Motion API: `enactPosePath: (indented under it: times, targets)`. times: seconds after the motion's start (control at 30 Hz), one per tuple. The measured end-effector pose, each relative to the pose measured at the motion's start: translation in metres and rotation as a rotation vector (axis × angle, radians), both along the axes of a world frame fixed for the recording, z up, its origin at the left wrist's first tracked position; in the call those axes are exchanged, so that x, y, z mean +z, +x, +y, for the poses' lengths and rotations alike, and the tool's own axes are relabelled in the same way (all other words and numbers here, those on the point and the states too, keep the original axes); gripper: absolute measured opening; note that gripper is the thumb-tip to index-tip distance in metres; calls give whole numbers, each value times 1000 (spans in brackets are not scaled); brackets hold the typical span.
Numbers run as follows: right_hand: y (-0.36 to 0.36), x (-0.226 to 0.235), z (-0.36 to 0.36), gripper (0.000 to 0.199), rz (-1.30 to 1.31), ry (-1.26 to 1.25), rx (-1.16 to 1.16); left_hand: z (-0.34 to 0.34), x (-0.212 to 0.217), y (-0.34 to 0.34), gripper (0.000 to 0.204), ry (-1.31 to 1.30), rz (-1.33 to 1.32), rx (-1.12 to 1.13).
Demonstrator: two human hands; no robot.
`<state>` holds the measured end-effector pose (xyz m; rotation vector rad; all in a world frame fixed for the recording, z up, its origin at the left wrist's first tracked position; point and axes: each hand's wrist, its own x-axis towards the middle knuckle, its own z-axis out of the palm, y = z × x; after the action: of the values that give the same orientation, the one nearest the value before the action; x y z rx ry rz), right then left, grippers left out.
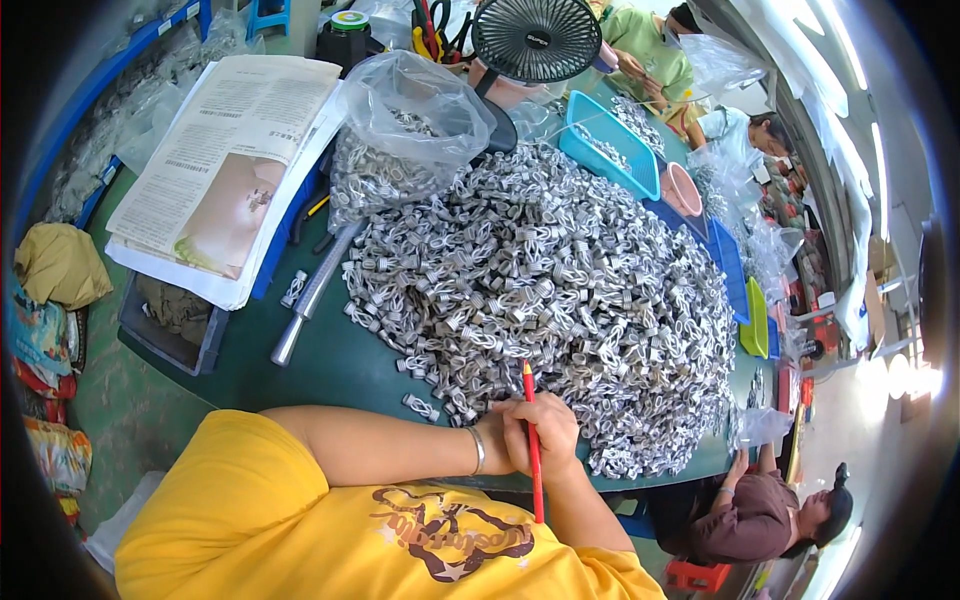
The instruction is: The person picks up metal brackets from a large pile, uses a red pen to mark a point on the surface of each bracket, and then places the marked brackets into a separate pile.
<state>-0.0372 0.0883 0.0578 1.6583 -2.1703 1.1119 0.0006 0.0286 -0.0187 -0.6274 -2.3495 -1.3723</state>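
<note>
My right hand [548, 428] is closed around a slim red pencil-like stick [533, 440], its yellowish tip pointing up toward the pile. Pressed against it, my left hand [492, 444] has a bracelet at the wrist, and its fingers are mostly hidden. Just beyond both hands spreads a large heap of small silver metal pieces [540, 270] with loops and ribbed ends. One loose silver piece [420, 407] lies left of the hands on the green table [250, 385].
At the left are a silver rod [318, 295], newspapers [215, 160] and a grey bin [170, 325]. Behind the heap stand an open plastic bag of pieces [400, 150], a black fan [536, 38] and a turquoise basket [610, 150]. Co-workers [765, 515] sit along the right.
</note>
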Motion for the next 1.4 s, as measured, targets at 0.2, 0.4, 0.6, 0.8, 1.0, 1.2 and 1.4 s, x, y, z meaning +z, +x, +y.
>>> enactPosePath:
  times: [0.2,0.4,0.6,0.8,1.0,1.2,1.4]
  targets:
    - [2,2,3,20,41,-61,-14,-2,-7,1,21,67,-16,-11]
    - [2,0,30,19,111,-73,-117,-22,18,-1,11,-129,-266,-139]
    - [20,-11,83,30,123,-9,-275,-22,12,4,21,-96,-5,-3]
    - [31,-34,103,39,-9,57,-214,-25,29,2,17,-64,-105,82]
    - [29,-48,108,23,-8,169,-177,-20,37,1,12,-67,-72,55]
    - [33,-50,109,24,-32,42,-195,-18,41,0,7,-136,32,39]
    - [33,-45,107,26,-45,4,-261,-17,39,1,14,-186,48,20]
